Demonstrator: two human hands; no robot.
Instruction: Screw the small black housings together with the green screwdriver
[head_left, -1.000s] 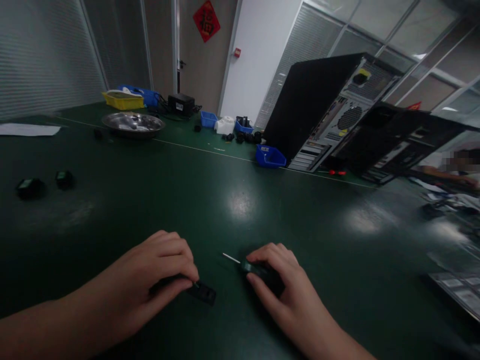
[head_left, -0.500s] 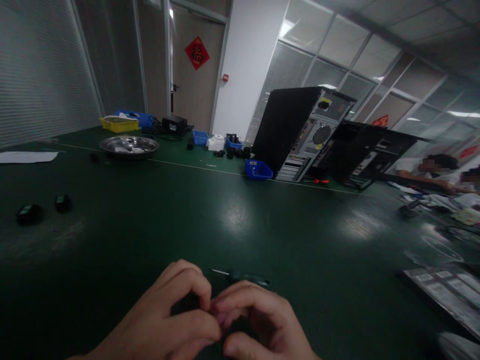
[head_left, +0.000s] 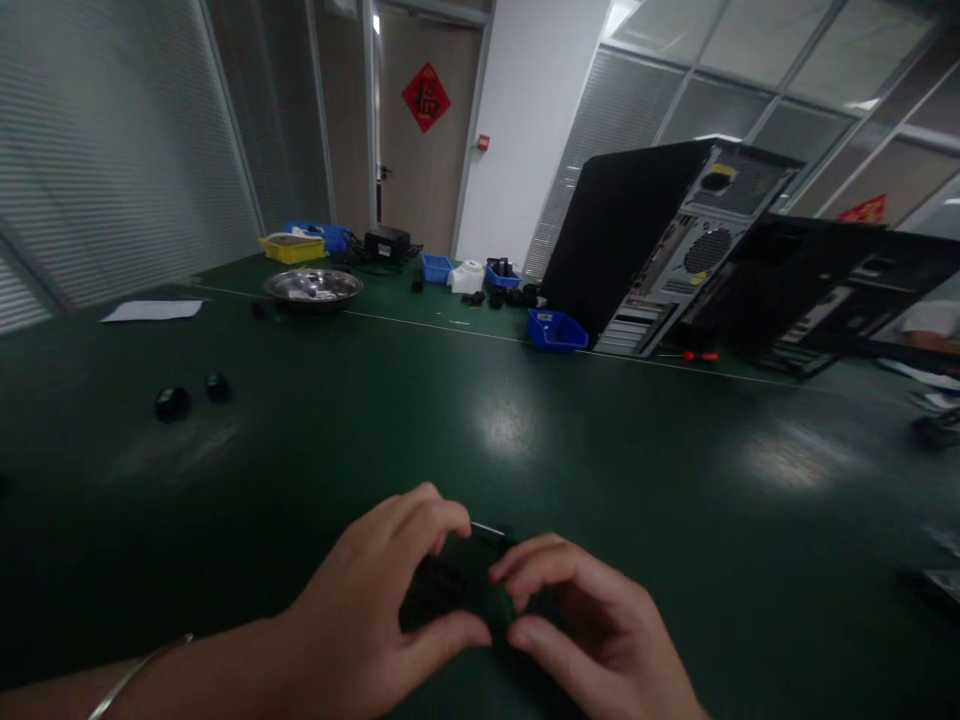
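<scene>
My left hand (head_left: 409,590) is low in the middle, thumb and fingers spread apart in a curve with nothing gripped between them. Below its arch lies a small dark part (head_left: 444,577) on the green table (head_left: 360,430), dim and partly covered. Close by on the right is my right hand (head_left: 589,625), its fingers curled so that the thumb tip comes up to a fingertip. Whether a small thing sits in that pinch is too dark to make out. Just beyond both hands lies a screwdriver (head_left: 487,529); its thin shaft shows, while most of the handle is hidden behind my right hand.
Two small black pieces (head_left: 172,403) lie at the left. Farther back are a metal bowl (head_left: 313,288), a yellow tray (head_left: 292,249), a white paper (head_left: 154,310) and a blue bin (head_left: 556,332). A black computer case (head_left: 630,230) stands tilted in view at the back right.
My right hand has let go of the screwdriver, which now lies on the table. The hands came together, then parted slightly; my left fingers opened from around the dark part. The camera view shifted.
</scene>
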